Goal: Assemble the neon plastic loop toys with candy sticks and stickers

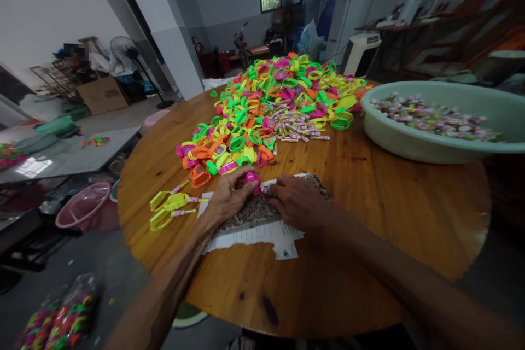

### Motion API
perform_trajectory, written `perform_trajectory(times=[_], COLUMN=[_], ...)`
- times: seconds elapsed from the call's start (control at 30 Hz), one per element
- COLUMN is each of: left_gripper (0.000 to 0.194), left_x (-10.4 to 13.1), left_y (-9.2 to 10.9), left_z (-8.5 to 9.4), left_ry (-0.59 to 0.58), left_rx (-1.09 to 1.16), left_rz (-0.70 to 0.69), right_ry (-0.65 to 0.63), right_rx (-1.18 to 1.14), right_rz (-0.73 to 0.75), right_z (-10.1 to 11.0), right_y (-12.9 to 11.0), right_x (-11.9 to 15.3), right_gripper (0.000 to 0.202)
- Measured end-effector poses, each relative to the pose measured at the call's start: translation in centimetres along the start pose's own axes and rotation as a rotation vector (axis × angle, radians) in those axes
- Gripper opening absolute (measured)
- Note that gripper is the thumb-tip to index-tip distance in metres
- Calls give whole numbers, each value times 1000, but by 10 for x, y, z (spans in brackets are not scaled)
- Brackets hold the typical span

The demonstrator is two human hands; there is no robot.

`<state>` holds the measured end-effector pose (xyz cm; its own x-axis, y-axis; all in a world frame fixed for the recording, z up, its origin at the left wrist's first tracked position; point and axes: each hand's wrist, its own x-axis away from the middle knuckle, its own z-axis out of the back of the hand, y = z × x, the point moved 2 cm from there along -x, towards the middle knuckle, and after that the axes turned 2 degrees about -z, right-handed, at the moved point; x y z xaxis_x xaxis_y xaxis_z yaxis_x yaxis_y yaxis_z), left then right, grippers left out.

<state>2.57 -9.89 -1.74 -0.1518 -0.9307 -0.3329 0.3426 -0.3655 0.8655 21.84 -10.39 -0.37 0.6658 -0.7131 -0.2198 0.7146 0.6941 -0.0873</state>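
My left hand (230, 197) pinches a magenta plastic toy watch (252, 180) above a speckled stone slab (256, 209). Close against the watch, my right hand (297, 199) is closed on a small printed candy roll (264, 190), mostly covered by the fingers. Torn white paper (283, 240) lies under the slab. To the left are yellow toy watches (162, 220) with printed candy rolls (184, 212) beside or in them; which of the two I cannot tell. Beyond the hands spreads a big pile of toy watches (246, 115) in green, orange, yellow and magenta.
Loose candy rolls (297, 123) lie at the pile's front. A pale green basin (410, 145) of wrapped candies occupies the right side of the round wooden table (361, 262). A pink tub (84, 208), bagged watches (68, 317) and a person (77, 57) by a fan are at left.
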Motion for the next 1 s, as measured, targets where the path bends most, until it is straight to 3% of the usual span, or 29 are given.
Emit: perform_trajectory(times=[0.13,0.27,0.5,1.0], left_gripper=[32,34,30,25], left_x=[13,23,29,27], left_y=[1,1,-6,-4], left_z=[14,25,25,23], left_ry=[6,-13,-64,-76], left_rx=[-153,-307,-375,-358], left_rz=[-67,-187,-295,-318], right_ry=[39,54,133,153], right_rx=[23,-119,-311,-115], right_rz=[-18,-38,-11,-14], right_z=[-2,-3,-10,-16], right_y=[-4,-6,-10,-21], right_x=[0,-1,-7,-8], right_gripper=[18,14,12,22])
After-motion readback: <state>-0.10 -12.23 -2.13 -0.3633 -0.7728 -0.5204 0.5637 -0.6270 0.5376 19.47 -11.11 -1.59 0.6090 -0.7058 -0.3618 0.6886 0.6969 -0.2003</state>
